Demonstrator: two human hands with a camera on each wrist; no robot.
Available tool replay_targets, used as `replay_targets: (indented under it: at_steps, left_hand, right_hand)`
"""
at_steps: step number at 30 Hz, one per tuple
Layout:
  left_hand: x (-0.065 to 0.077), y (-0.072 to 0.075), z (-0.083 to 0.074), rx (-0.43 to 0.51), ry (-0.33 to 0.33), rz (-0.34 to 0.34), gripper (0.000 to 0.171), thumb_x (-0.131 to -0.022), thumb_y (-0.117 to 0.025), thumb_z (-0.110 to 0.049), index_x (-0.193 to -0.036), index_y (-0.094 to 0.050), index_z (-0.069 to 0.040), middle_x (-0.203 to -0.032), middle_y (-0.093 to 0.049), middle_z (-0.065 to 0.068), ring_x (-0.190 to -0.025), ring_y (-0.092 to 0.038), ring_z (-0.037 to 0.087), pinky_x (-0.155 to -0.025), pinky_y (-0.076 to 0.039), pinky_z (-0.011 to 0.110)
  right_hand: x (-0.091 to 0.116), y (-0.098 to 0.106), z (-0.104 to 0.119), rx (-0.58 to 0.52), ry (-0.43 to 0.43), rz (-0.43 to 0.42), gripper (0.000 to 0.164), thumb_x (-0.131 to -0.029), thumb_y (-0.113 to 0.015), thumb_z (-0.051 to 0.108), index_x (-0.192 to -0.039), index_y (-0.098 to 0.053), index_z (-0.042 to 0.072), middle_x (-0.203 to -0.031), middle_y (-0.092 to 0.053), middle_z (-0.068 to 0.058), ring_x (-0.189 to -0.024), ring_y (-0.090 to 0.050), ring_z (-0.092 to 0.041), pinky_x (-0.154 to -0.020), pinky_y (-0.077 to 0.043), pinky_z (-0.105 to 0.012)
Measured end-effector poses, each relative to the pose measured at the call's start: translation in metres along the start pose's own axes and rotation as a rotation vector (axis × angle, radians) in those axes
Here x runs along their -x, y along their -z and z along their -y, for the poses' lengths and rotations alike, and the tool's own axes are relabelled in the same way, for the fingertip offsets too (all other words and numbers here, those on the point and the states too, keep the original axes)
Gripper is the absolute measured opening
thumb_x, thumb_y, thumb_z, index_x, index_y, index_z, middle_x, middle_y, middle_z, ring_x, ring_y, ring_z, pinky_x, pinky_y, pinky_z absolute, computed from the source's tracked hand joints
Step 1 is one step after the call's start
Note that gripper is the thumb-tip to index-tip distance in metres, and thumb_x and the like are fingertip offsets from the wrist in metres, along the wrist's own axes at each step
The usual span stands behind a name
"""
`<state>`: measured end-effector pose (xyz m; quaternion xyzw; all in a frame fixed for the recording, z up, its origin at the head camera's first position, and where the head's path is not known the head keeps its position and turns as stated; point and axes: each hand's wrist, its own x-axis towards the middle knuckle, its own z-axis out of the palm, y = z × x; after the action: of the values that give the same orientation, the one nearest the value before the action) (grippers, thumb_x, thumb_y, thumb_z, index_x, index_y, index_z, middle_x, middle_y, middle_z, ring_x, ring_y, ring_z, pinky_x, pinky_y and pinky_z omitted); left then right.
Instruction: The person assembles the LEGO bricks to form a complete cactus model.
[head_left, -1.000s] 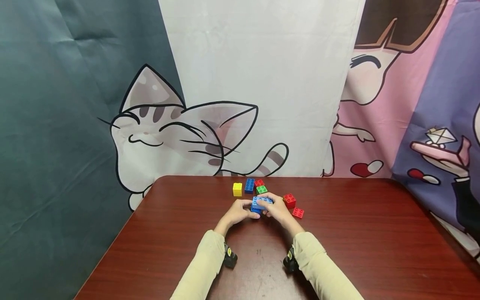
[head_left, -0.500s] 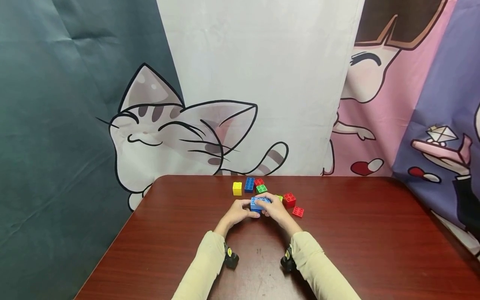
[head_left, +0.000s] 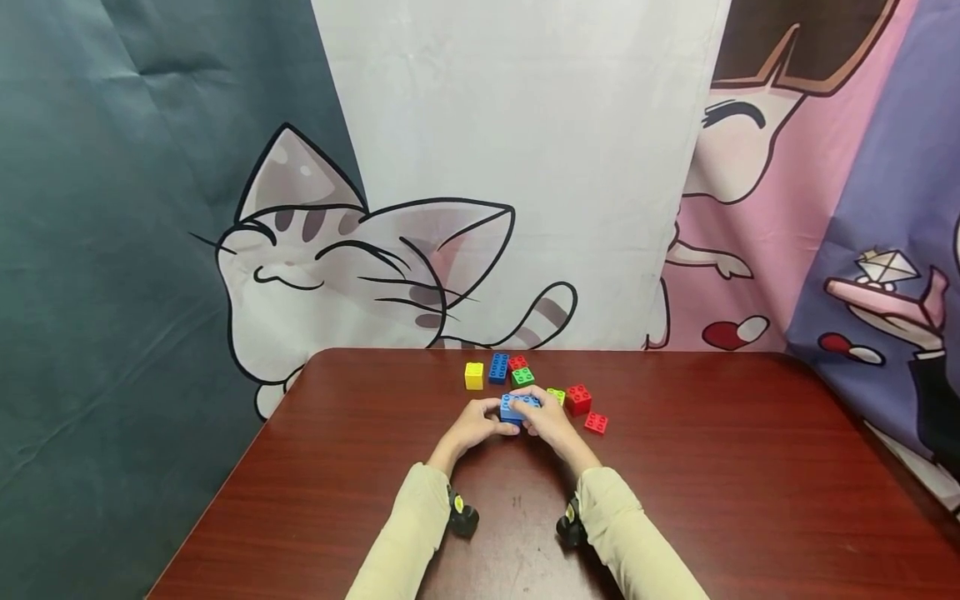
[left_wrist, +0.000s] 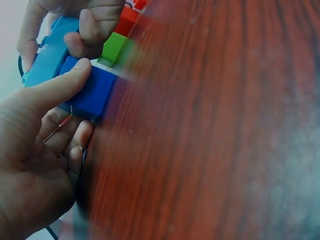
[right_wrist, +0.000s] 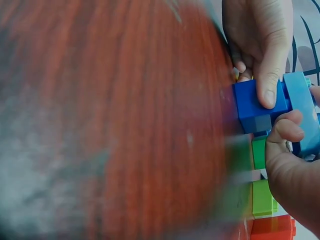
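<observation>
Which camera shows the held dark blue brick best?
The left wrist view: the dark blue brick is close, mostly uncovered. Right wrist view: close too, but the left hand covers its middle. Head view: only a strip shows beneath the light blue brick.

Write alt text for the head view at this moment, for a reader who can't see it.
The left hand grips a dark blue brick and the right hand holds a light blue brick directly above it, at a reddish-brown table. Nearby lie a yellow brick, a long blue brick, red bricks and green bricks, before a backdrop showing a cartoon cat.
</observation>
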<state>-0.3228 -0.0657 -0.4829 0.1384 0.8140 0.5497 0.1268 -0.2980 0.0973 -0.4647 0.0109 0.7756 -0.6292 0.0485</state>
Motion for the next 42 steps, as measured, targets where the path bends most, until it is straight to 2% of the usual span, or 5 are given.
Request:
replay_targets:
  at_steps: [5,18,28,36,42]
  left_hand:
    - [0.0001,0.0014,0.0021,-0.005,0.004,-0.004,0.037,-0.078,-0.081,-0.017,-0.111,-0.07,-0.005,-0.086,-0.066,0.0,-0.073,-0.05,0.011,-0.065,-0.04,0.021]
    - [0.001,-0.003,-0.0012,-0.018,-0.019,-0.016,0.034,-0.079,-0.08,-0.014,-0.11,-0.069,-0.003,-0.075,-0.055,-0.004,-0.07,-0.047,0.01,-0.062,-0.038,0.02]
    - [0.0002,-0.0006,0.0019,0.005,-0.018,-0.014,0.035,-0.079,-0.08,-0.013,-0.111,-0.069,-0.004,-0.074,-0.052,-0.003,-0.07,-0.045,0.011,-0.061,-0.036,0.02]
    - [0.0009,-0.0034,0.0051,0.006,-0.046,-0.005,0.034,-0.08,-0.08,-0.012,-0.111,-0.069,-0.003,-0.076,-0.055,0.0,-0.07,-0.047,0.013,-0.06,-0.037,0.021]
    - [0.0049,-0.0008,-0.0019,0.01,-0.084,-0.002,0.032,-0.079,-0.078,-0.007,-0.107,-0.068,0.001,-0.074,-0.055,0.001,-0.069,-0.047,0.013,-0.06,-0.038,0.021]
  right_hand:
    - [-0.0004,-0.0013,-0.0044,-0.028,-0.005,0.011,0.033,-0.093,-0.064,0.022,-0.121,-0.061,0.006,-0.093,-0.057,-0.006,-0.065,-0.049,-0.013,-0.056,-0.044,-0.022]
    - [-0.0015,-0.0006,-0.0086,-0.049,-0.014,-0.005,0.031,-0.094,-0.063,0.02,-0.122,-0.059,0.006,-0.099,-0.056,-0.01,-0.065,-0.048,-0.013,-0.055,-0.043,-0.02]
    - [-0.0017,-0.001,-0.0066,-0.062,-0.012,0.021,0.033,-0.094,-0.062,0.019,-0.123,-0.056,0.003,-0.092,-0.055,-0.008,-0.065,-0.048,-0.013,-0.057,-0.043,-0.021]
    - [0.0003,0.0014,-0.0105,0.001,0.005,-0.01,0.032,-0.093,-0.065,0.025,-0.119,-0.061,0.006,-0.082,-0.054,-0.003,-0.066,-0.046,-0.013,-0.054,-0.038,-0.023]
    - [0.0002,0.0044,-0.0049,0.047,0.046,-0.001,0.032,-0.091,-0.067,0.025,-0.117,-0.064,0.006,-0.101,-0.062,-0.012,-0.074,-0.05,-0.016,-0.057,-0.043,-0.024]
